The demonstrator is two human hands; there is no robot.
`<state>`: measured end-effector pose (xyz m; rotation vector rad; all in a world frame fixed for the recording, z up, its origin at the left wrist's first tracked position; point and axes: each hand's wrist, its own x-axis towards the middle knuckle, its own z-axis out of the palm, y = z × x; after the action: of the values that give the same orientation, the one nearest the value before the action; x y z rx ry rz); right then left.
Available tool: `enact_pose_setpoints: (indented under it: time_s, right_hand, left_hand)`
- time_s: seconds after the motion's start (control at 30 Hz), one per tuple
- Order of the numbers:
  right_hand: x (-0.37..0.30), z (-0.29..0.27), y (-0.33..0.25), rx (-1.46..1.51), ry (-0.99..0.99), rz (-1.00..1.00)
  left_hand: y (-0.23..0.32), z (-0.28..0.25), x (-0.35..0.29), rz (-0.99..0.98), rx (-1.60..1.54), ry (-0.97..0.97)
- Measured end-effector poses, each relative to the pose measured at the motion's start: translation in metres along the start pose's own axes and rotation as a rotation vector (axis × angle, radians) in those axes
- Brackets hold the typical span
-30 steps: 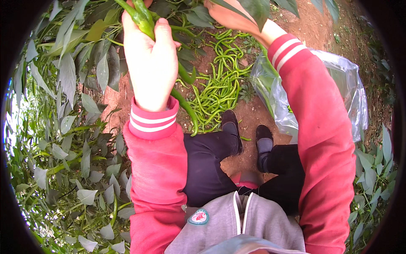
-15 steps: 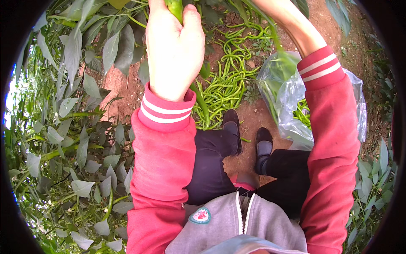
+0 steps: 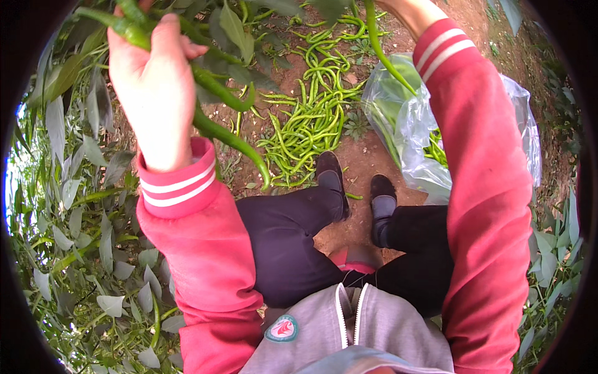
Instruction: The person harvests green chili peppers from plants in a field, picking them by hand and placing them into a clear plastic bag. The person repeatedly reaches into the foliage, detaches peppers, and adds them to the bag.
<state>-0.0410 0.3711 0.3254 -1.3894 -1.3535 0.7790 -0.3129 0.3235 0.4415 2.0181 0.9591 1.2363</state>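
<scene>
My left hand [image 3: 156, 93] is at the upper left among the pepper plant's leaves, closed around several long green chili peppers [image 3: 224, 134]. Some of their curved ends hang down past my wrist, and others stick out beyond the thumb. My right forearm [image 3: 483, 118] reaches to the top edge; only the wrist [image 3: 414, 15] shows there, and the fingers are out of the picture. Just left of that wrist hangs another long green chili pepper [image 3: 377, 43]; what holds its upper end is hidden.
A heap of green chili peppers [image 3: 311, 118] lies on the brown soil in front of my feet. To its right stands a clear plastic bag [image 3: 414, 156] with peppers inside. Leafy pepper plants [image 3: 93, 249] crowd the left, and more foliage [image 3: 551, 268] grows on the right.
My left hand has moved left and a little nearer, and more peppers now show in it. My right arm has shifted slightly left, with the hanging pepper beside the wrist.
</scene>
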Motion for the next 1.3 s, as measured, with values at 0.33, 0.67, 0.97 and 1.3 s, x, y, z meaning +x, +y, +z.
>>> enact_pose_setpoints:
  time_s: [0.33, 0.67, 0.97, 1.3]
  right_hand:
    - [0.051, 0.013, 0.094, -0.476, 0.295, -0.039]
    - [0.056, 0.072, 0.062, 0.316, 0.054, 0.138]
    - [0.032, 0.138, 0.037, 0.592, 0.021, 0.027]
    - [0.0, 0.1, 0.037, 0.958, -0.255, 0.155]
  left_hand:
    - [0.0, 0.004, 0.002, -0.022, 0.118, 0.008]
    - [0.002, 0.009, 0.006, 0.014, 0.085, -0.04]
    - [0.008, 0.015, 0.0, 0.002, 0.046, -0.008]
    - [0.004, 0.014, 0.001, 0.077, 0.03, 0.033]
